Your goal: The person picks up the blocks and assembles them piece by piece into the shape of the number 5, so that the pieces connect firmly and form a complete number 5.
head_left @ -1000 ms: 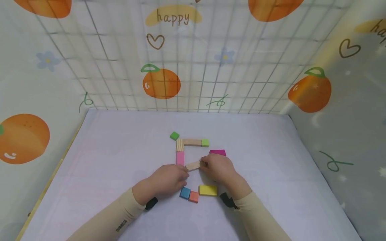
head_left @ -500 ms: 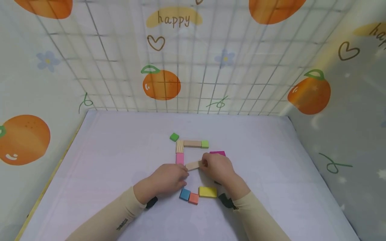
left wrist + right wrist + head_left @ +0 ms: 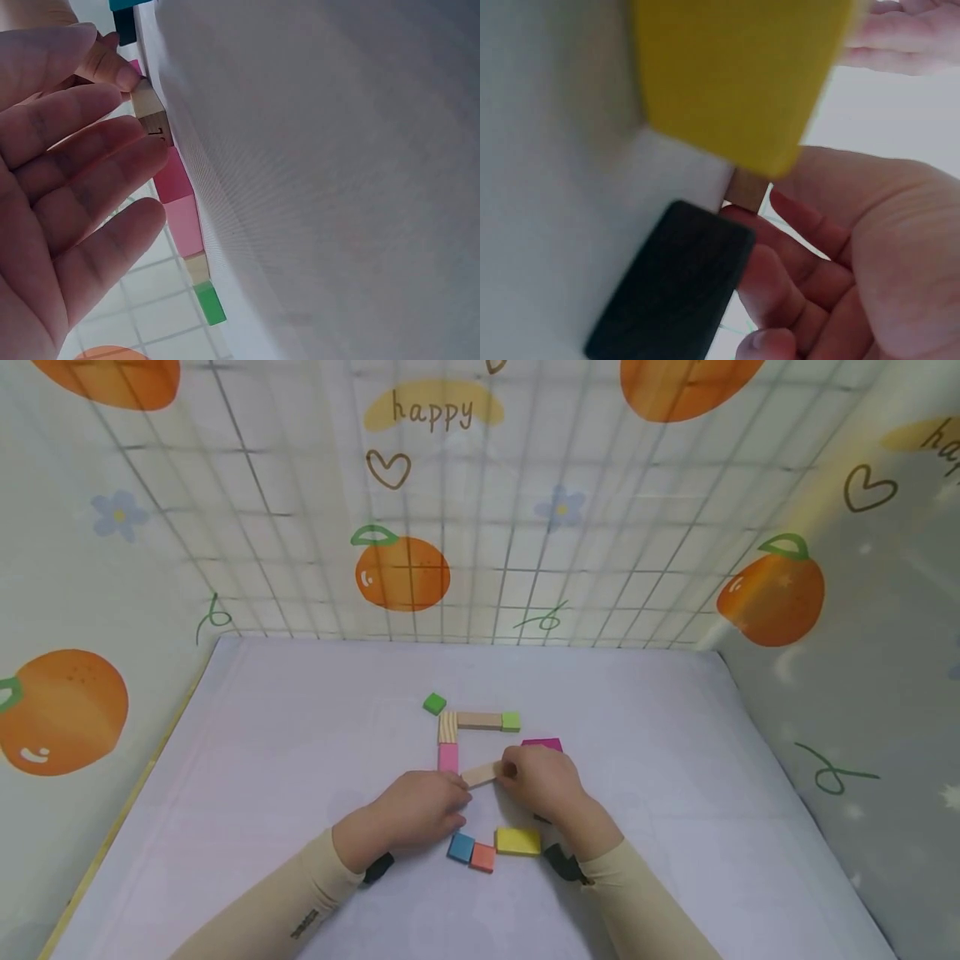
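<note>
In the head view my right hand (image 3: 543, 783) pinches the right end of a plain wooden block (image 3: 481, 774), which lies slightly slanted on the table. My left hand (image 3: 418, 810) is at that block's left end, beside a pink block (image 3: 447, 757). The left wrist view shows the left fingers (image 3: 112, 187) extended, close to the pink block (image 3: 184, 225) and the wooden block (image 3: 153, 112). Beyond the pink block a striped wooden block (image 3: 447, 727), a brown block (image 3: 480, 721) and a light green block (image 3: 511, 722) form a corner.
Nearer lie a blue block (image 3: 461, 847), an orange block (image 3: 482, 857) and a yellow block (image 3: 518, 841). A magenta block (image 3: 542, 745) is partly behind the right hand. A green block (image 3: 434, 703) sits at the far left. A dark block (image 3: 671, 281) is by the right fingers.
Both hands and the blocks keep their places; only the head view has shifted slightly.
</note>
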`<move>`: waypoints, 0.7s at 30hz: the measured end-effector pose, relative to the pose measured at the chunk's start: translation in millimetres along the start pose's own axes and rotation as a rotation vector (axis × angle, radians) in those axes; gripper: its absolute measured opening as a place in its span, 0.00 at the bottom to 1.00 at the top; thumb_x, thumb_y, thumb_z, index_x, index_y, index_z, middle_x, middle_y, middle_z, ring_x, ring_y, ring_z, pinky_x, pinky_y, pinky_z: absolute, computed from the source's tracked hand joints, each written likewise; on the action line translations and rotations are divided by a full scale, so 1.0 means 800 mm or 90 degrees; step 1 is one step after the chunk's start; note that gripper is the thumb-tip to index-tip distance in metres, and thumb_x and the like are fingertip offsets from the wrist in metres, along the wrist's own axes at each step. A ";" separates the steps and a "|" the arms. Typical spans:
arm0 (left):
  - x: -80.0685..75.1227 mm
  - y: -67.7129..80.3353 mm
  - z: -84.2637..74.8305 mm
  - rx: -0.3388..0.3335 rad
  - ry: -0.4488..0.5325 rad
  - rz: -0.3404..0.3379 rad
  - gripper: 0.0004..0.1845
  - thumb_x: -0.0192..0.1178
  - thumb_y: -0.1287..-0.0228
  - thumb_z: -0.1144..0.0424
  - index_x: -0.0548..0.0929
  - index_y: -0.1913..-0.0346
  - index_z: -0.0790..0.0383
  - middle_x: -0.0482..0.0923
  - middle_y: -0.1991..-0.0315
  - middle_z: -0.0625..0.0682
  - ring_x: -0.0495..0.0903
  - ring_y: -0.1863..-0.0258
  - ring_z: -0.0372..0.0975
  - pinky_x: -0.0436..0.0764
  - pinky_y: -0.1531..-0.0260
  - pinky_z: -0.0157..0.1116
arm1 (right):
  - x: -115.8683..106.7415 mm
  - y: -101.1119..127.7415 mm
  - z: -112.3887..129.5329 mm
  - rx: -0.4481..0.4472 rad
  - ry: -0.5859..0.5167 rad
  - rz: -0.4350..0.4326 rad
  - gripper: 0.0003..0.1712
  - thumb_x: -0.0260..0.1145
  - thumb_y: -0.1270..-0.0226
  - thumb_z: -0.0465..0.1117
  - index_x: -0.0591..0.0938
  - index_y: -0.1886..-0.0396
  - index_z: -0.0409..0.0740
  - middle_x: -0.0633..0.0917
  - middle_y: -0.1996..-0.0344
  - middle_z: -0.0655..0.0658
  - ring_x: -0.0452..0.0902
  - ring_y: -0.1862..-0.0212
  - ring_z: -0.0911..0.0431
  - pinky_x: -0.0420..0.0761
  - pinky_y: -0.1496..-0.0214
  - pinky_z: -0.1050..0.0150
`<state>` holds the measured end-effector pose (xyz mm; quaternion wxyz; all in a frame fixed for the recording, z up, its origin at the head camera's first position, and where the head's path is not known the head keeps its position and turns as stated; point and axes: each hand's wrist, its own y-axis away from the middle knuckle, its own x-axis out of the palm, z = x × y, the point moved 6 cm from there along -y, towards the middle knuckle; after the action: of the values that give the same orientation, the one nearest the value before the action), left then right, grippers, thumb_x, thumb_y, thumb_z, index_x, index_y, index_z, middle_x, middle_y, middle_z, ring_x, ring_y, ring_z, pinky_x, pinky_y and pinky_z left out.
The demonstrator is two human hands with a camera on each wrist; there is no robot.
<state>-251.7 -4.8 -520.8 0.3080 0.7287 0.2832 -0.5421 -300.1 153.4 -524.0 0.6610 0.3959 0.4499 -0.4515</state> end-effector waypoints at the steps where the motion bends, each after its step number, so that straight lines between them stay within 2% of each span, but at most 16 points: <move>1: 0.001 0.000 0.000 0.001 -0.003 0.000 0.16 0.66 0.32 0.51 0.87 0.45 0.50 0.84 0.45 0.44 0.82 0.46 0.36 0.81 0.45 0.38 | 0.001 0.000 0.000 0.001 0.001 0.001 0.08 0.77 0.41 0.49 0.86 0.65 0.55 0.80 0.76 0.57 0.74 0.70 0.59 0.80 0.62 0.63; 21: -0.003 0.003 -0.001 0.011 -0.046 -0.026 0.15 0.65 0.33 0.52 0.87 0.46 0.51 0.84 0.45 0.44 0.82 0.48 0.35 0.83 0.50 0.37 | 0.002 -0.001 0.000 -0.010 0.014 -0.015 0.08 0.77 0.41 0.48 0.87 0.65 0.55 0.81 0.75 0.57 0.73 0.71 0.60 0.80 0.62 0.63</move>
<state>-249.8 -5.6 -517.9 0.3005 0.7055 0.2820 -0.5766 -300.6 152.9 -525.3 0.6539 0.3901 0.4655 -0.4512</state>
